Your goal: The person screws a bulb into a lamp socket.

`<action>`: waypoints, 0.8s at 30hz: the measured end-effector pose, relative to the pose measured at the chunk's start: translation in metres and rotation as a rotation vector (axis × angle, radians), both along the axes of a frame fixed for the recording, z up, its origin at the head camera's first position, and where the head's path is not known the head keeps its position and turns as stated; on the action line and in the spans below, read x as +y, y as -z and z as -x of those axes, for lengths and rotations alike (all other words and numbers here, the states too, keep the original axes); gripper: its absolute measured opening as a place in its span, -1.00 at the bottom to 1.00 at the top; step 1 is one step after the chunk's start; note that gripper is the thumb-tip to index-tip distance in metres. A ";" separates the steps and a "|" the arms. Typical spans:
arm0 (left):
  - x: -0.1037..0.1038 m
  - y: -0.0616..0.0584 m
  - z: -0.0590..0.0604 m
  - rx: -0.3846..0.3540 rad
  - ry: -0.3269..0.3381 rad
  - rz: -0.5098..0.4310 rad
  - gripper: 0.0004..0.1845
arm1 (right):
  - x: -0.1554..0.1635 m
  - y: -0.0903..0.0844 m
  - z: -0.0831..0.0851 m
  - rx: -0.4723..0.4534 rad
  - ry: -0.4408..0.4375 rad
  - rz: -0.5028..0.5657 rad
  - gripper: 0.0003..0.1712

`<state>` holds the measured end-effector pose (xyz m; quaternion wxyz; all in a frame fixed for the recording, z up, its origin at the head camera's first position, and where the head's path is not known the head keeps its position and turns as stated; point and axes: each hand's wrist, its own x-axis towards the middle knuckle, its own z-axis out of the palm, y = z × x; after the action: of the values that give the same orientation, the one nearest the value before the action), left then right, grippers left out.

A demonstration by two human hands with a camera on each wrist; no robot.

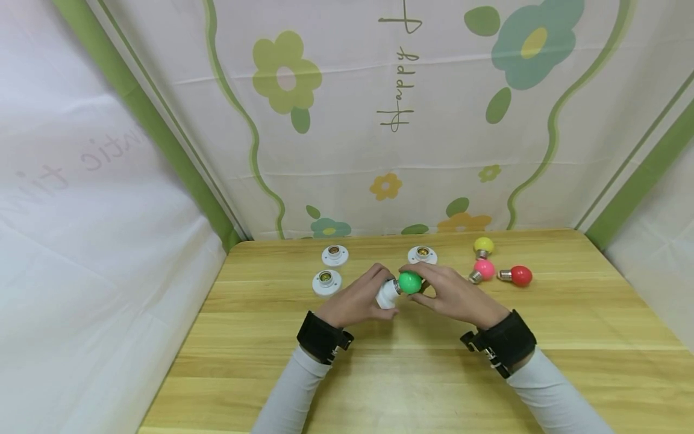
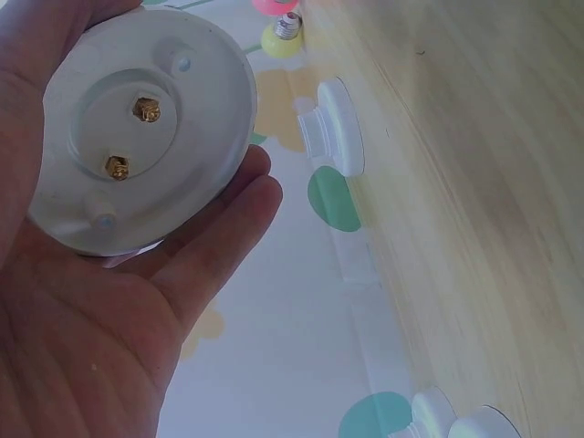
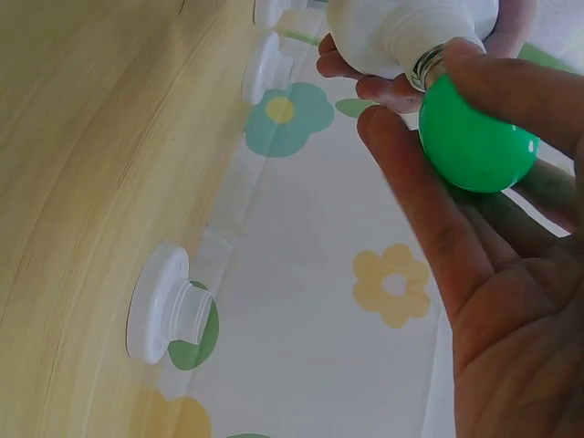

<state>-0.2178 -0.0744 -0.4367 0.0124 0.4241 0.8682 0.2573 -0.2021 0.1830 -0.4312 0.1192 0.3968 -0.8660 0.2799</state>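
In the head view my left hand [image 1: 360, 299] grips a round white lamp socket [image 1: 387, 294] by its rim, above the table. Its underside, with two brass screws, faces the left wrist camera, where the socket base [image 2: 205, 119] sits between thumb and fingers. My right hand [image 1: 452, 293] holds a green light bulb [image 1: 409, 282] between thumb and fingers. The bulb's metal screw base is at the socket's mouth and partly inside it, as the right wrist view shows with the green bulb [image 3: 479, 137]. How far it is threaded in, I cannot tell.
Two white sockets [image 1: 335, 255] [image 1: 327, 283] stand at the back left, and another socket [image 1: 422, 255] behind my hands. On the right lie a yellow bulb [image 1: 484, 246], a pink bulb [image 1: 484, 269] and a red bulb [image 1: 521, 276]. A printed cloth [image 1: 347, 169] hangs behind the wooden table [image 1: 249, 374].
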 end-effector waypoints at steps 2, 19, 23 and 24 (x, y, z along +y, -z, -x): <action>0.000 0.000 0.000 0.003 -0.001 0.002 -0.48 | 0.000 -0.001 0.000 -0.009 0.008 -0.010 -0.34; 0.001 -0.001 -0.001 0.011 0.007 0.021 -0.46 | -0.001 -0.001 -0.002 -0.094 0.064 -0.044 -0.37; 0.001 -0.001 -0.001 0.018 0.012 0.020 -0.47 | 0.000 0.000 -0.002 -0.077 0.062 -0.037 -0.32; 0.001 -0.001 -0.002 0.020 0.012 0.022 -0.47 | 0.000 -0.001 -0.002 -0.077 0.063 -0.030 -0.30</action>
<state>-0.2163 -0.0732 -0.4354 0.0099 0.4315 0.8686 0.2434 -0.2003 0.1829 -0.4306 0.0886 0.3598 -0.8861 0.2783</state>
